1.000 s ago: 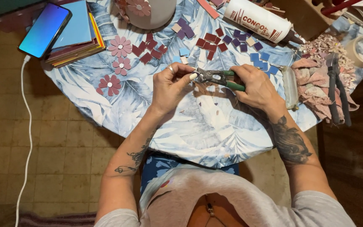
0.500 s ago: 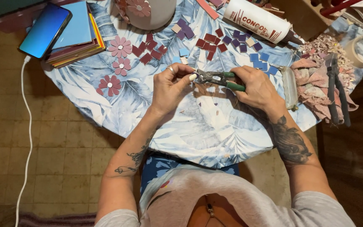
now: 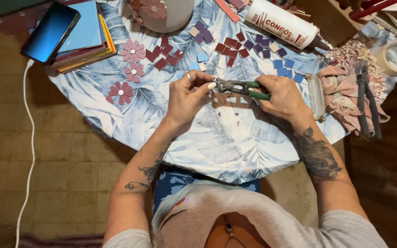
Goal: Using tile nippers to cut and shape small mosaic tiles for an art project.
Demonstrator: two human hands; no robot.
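Observation:
My right hand (image 3: pixel 283 96) grips green-handled tile nippers (image 3: pixel 240 87) over a round table covered by a blue leaf-print cloth (image 3: pixel 217 147). The nippers' jaws point left toward my left hand (image 3: pixel 187 96). Its fingertips pinch a small tile piece right at the jaws; the piece itself is mostly hidden. Dark red, purple and blue tile squares (image 3: pixel 235 48) lie just beyond both hands. Finished tile flowers (image 3: pixel 132 51) lie to the left.
A phone (image 3: pixel 51 33) with a white cable rests on stacked coloured sheets at far left. A white glue tube (image 3: pixel 283 25), a pot (image 3: pixel 166 14), a rag with black pliers (image 3: pixel 366 96), tile scraps and a tape roll (image 3: pixel 395 57) sit at the back and right.

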